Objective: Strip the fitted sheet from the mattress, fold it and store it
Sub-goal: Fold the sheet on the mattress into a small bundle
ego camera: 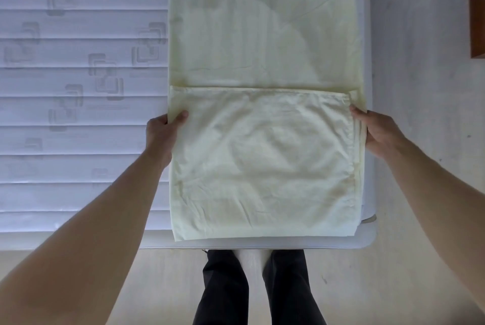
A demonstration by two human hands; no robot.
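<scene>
Head view, looking straight down. Pale yellow sheet lies on the mattress as a long folded strip along its right side, running from the near edge up out of frame. Near end of the strip is folded back over itself: a rectangular upper layer, its far edge a straight line across the strip about mid-frame, its near fold at the mattress's near edge. Upper layer is creased; the single strip beyond it lies smoother.

Left hand grips the left edge of the folded layer near its far corner, thumb on top of the cloth, fingers hidden beneath. Right hand grips the right edge at the matching spot, thumb on top, fingers curled under the layers. Both forearms bare, reaching in from the lower corners.

Mattress is white, quilted in horizontal bands with a stitched pattern of overlapping squares, bare to the left of the sheet. Light wood-look floor to the right and below. Dark trouser legs stand at the near edge of the mattress, something white between them; cannot tell what. Brown wooden furniture edge at the top right corner.
</scene>
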